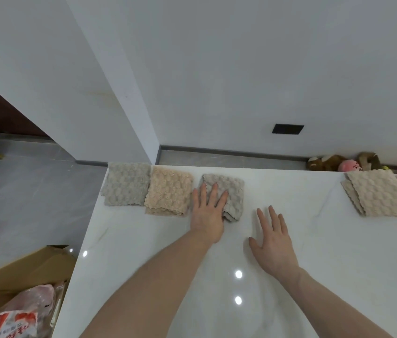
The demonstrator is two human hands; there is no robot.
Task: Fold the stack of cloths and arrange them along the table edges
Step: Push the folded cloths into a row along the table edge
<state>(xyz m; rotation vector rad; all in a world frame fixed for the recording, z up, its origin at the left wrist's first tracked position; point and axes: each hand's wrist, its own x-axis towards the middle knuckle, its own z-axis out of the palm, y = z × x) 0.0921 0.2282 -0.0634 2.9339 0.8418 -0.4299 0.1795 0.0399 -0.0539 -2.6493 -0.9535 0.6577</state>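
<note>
Three folded bubble-textured cloths lie in a row along the far edge of the white table (290, 240): a grey cloth (125, 184) at the left corner, a beige cloth (169, 191) beside it, and a smaller grey cloth (234, 191) to the right. My left hand (208, 213) rests flat, fingers spread, on the left part of that smaller grey cloth. My right hand (274, 240) hovers open over bare tabletop just right of it, holding nothing. At the far right edge lie more folded beige cloths (378, 193), overlapping.
A cardboard box (22, 276) with a red-printed plastic bag (19, 315) stands on the floor left of the table. Plush toys (346, 163) sit on the floor behind the table's far right. A white wall corner rises behind the table.
</note>
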